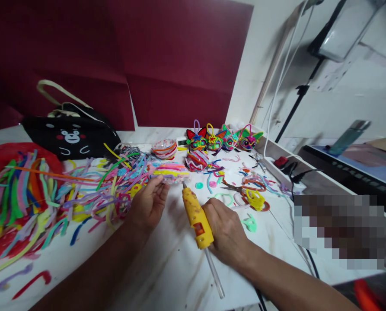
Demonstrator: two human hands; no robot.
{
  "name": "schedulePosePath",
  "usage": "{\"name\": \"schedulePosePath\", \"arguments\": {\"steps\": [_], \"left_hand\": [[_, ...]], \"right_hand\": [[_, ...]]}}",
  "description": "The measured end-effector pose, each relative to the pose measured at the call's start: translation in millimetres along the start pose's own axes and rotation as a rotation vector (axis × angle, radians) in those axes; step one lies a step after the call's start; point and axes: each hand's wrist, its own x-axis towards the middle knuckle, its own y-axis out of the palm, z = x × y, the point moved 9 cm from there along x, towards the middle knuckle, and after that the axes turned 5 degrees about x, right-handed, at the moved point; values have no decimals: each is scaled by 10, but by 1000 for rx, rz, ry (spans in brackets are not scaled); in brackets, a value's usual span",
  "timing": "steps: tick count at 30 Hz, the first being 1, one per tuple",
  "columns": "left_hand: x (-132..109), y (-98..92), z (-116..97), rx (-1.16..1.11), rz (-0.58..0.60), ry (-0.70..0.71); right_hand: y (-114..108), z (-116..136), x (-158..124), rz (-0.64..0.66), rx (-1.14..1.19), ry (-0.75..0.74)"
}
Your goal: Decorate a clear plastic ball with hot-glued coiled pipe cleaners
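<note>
My right hand is closed round a yellow glue gun, its nozzle pointing up and away toward a striped pipe-cleaner piece. A clear glue stick pokes out of the gun's back end. My left hand pinches the near edge of that pink, yellow and blue striped piece just above the white table. The nozzle tip sits close beside the piece, right of my left fingers.
A big heap of coloured pipe cleaners covers the table's left. Finished colourful cat-face ornaments stand at the back. A black bear-face bag, scissors, loose loops and a black cable lie around.
</note>
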Motion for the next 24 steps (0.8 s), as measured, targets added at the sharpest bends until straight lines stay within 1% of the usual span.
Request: {"name": "schedulePosePath", "arguments": {"steps": [2,5,8,10,12,14,16,17,18,19,21,22,24], "left_hand": [[25,-8,-67,-22,-15,21],[59,-3,-153,-13,-7,70],[62,26,-181,26,36,129],[45,55,-175,63,76,170],[14,95,-161,94,125,207],[-25,138,-141,117,172,232],[-72,173,-125,148,208,257],[-94,181,-113,165,215,264],[-116,186,-96,184,222,268],[-139,192,-76,203,230,270],[-187,213,-33,234,263,277],[-213,229,-13,247,286,284],[-262,257,31,268,324,290]], "right_hand": [[70,-1,-3,88,10,27],[239,-36,-35,267,-10,107],[385,-83,-80,401,-7,180],[435,-124,-94,452,25,220],[437,-166,-91,484,89,247],[408,-181,-76,520,178,237],[351,-164,-45,542,278,195],[303,-160,-17,521,335,186],[241,-180,22,464,388,205],[165,-226,65,372,427,247],[6,-326,128,144,458,337],[-67,-349,147,34,454,351],[-149,-332,172,-110,449,316]]}}
